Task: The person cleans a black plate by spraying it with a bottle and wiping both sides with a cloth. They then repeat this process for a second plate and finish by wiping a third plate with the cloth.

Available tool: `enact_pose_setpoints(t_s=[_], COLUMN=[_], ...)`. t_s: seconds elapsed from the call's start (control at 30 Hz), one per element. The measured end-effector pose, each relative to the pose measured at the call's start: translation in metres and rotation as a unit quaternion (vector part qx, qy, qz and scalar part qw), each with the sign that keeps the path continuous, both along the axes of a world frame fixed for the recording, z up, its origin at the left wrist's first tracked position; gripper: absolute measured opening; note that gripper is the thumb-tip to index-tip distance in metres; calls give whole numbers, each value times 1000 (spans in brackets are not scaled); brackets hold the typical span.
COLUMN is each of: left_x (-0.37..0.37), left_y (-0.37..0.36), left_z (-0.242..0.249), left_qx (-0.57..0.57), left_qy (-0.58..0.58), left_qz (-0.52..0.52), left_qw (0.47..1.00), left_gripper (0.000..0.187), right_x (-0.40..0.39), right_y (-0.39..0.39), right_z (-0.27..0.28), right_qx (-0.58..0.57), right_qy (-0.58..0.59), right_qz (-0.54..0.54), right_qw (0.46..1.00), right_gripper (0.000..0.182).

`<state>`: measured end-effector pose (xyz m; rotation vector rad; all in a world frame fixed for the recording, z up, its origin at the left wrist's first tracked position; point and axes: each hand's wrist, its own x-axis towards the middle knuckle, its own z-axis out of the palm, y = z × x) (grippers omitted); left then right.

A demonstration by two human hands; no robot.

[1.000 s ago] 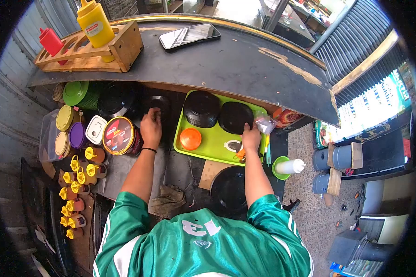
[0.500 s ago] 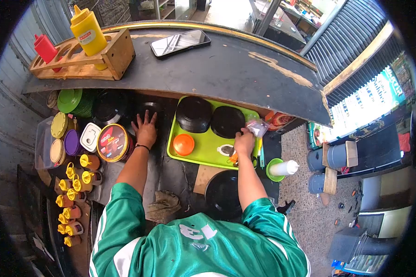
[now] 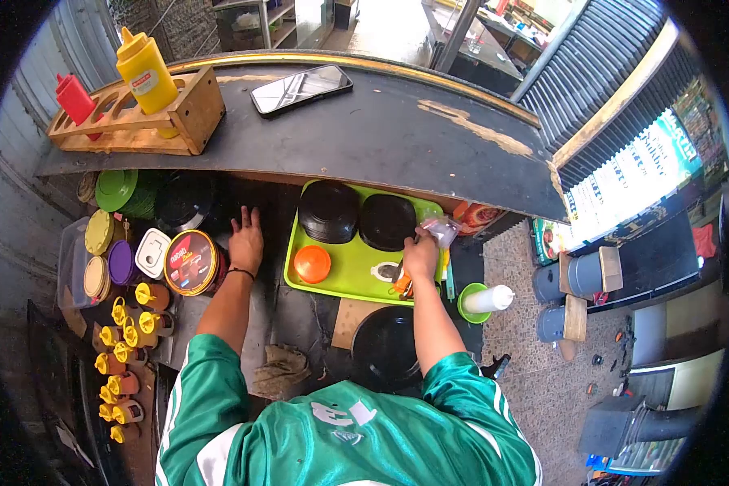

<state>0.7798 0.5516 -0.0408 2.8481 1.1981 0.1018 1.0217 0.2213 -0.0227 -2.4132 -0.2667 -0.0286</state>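
My left hand is over the dark surface just right of a round tub with a printed lid, its fingers apart and nothing in them. My right hand is over the right side of the green tray, fingers curled beside a clear plastic bag; what they hold, if anything, is hidden. A small orange object lies under that wrist. Two stacks of black dishes, left and right, and an orange round container stand on the tray.
A phone and a wooden rack with sauce bottles stand on the upper shelf. Several yellow-capped bottles are at the left. A white bottle in a green cup, a black round pan and a cloth are nearer me.
My left hand has moved slightly down and left, away from the dark plate behind it. My right hand stays near the bag. The whole view has shifted a little.
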Motion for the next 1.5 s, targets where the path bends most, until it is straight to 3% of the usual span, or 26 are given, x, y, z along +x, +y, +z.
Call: enact_pose_setpoints(t_s=[0.07, 0.13, 0.23, 0.3, 0.37, 0.4, 0.43, 0.5, 0.53, 0.57, 0.63, 0.7, 0.77, 0.83, 0.87, 0.9, 0.97, 1.0, 1.1, 1.13, 1.2, 1.27, 1.37, 1.5], left_x=[-6, -11, -20, -20, -16, -13, -13, 0, 3, 6, 7, 6, -6, -16, -22, -28, -40, -45, -64, -70, -82, -92, -104, -130], left_y=[5, -10, -58, -84, -117, -134, -154, -174, -177, -177, -176, -176, -173, -170, -168, -168, -166, -165, -165, -164, -165, -167, -171, -170], left_z=[4, 32, 92, 91, 100, 96, 108, 104, 105, 107, 113, 114, 109, 102, 99, 97, 96, 96, 93, 88, 81, 76, 53, 52], left_qx=[43, 41, -4, -21, 31, 24, -54, -29, -23, -17, -41, -67, -128, -148, -167, -168, -232, -232, -252, -260, -269, -323, -370, -348], left_qy=[-123, -168, -230, -330, -349, -320, -290, -319, -321, -323, -352, -380, -371, -394, -418, -416, -438, -435, -425, -410, -391, -390, -444, -527], left_qz=[-14, -11, -14, -69, -179, -194, -215, -274, -296, -319, -345, -371, -335, -305, -273, -272, -192, -191, -143, -132, -116, -65, 20, 97], left_qw=[991, 985, 973, 941, 919, 927, 931, 907, 900, 891, 869, 845, 856, 854, 850, 851, 847, 849, 857, 864, 872, 860, 816, 769], left_gripper=[54, 56, 55, 58, 63, 62, 63, 60, 55, 51, 44, 38, 28, 24, 20, 20, 15, 15, 10, 10, 11, 12, 12, 10], right_x=[-15, -26, -44, -68, -92, -110, -118, -129, -128, -120, -100, -56, -49, -29, -14, 2, 24, 23, 22, 25, 22, 16, 14, -17], right_y=[4, 10, 18, 29, 43, 48, 59, 78, 85, 76, 62, 60, 50, 38, 29, 23, 18, 19, 15, 17, 12, 11, 9, 9], right_z=[31, 49, 54, 58, 60, 82, 77, 64, 65, 68, 84, 34, 64, 58, 45, 27, 0, 2, 11, -6, -10, -10, -23, 21], right_qx=[16, 37, 134, 201, 312, 378, 376, 453, 395, 424, 337, 271, 338, 288, 284, 284, 204, 202, 149, 95, 48, 3, 93, 65], right_qy=[-43, -86, -108, 11, 237, 334, 335, 182, 89, 140, 125, 73, 110, 70, 104, 107, 76, 81, 131, 11, 15, 15, -55, -86], right_qz=[-17, -36, 138, 256, 317, 297, 306, 201, 141, 142, 122, 23, -11, -22, 10, 9, 35, 13, 5, -7, -18, -31, -34, -21], right_qw=[999, 995, 975, 945, 864, 811, 808, 849, 903, 883, 925, 960, 935, 955, 953, 953, 975, 976, 980, 995, 999, 999, 994, 994], right_gripper=[34, 27, 16, 23, 33, 47, 47, 54, 55, 60, 61, 55, 40, 35, 53, 53, 46, 38, 37, 36, 38, 39, 29, 23])
